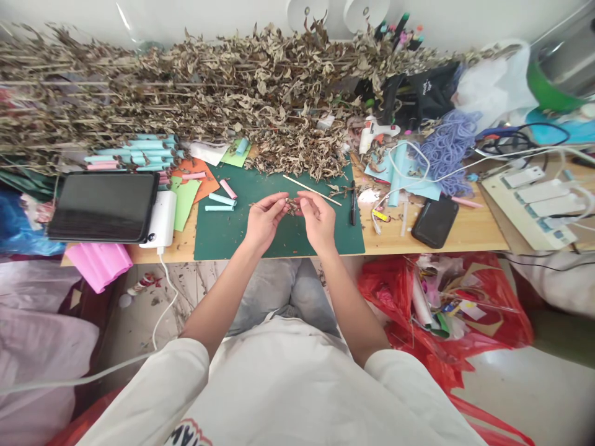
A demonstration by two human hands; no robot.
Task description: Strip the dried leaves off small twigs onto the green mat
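Note:
Over a green cutting mat, my left hand and my right hand meet, fingertips close together. Between them, pinched from both sides, is a small bit of dried leaves; part of it is hidden by the fingers. Left of my hands lie two light-blue paper rolls and one pink paper roll. Just beyond the fingertips, a thin wooden stick lies slantwise. A heap of loose dried leaves covers the far edge of the mat. At its right side rests a black pen.
Bundled dried stalks fill the back of the table. A tablet and white power bank sit left. Rightward are a glue gun, purple yarn, a black phone-like device and a power strip. A red bag hangs below.

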